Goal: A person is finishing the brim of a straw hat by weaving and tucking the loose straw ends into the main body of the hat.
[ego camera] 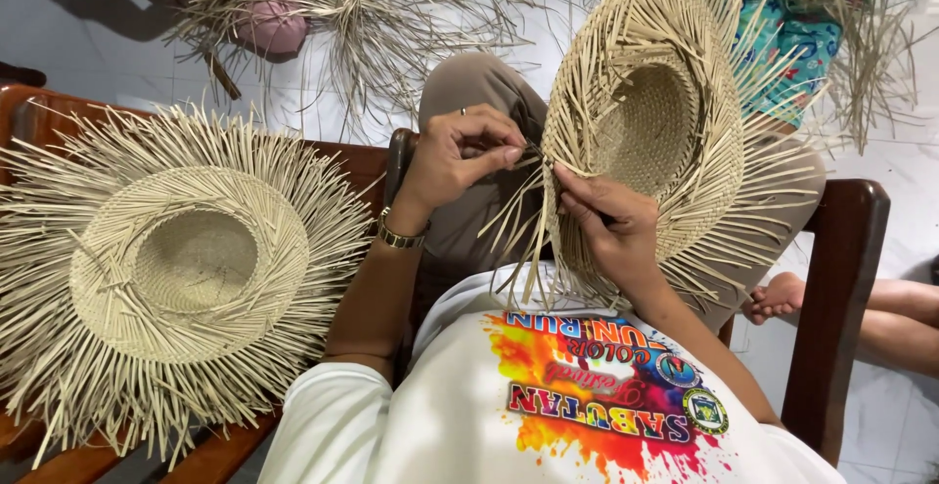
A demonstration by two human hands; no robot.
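Observation:
A half-woven straw hat (653, 122) rests on my lap, its hollow crown facing me and loose strips sticking out around the brim. My left hand (460, 156), with a ring and a metal wristband, pinches thin straw strips at the brim's left edge. My right hand (608, 222) grips the brim's lower left edge, fingers curled over the weave. Both hands meet at the same stretch of brim.
A second straw hat (186, 269) with an untrimmed fringe lies crown-up on the wooden chair (849, 279) seat to my left. More loose straw work (362, 5) lies on the white tiled floor ahead. Another person's bare feet (782, 296) show at the right.

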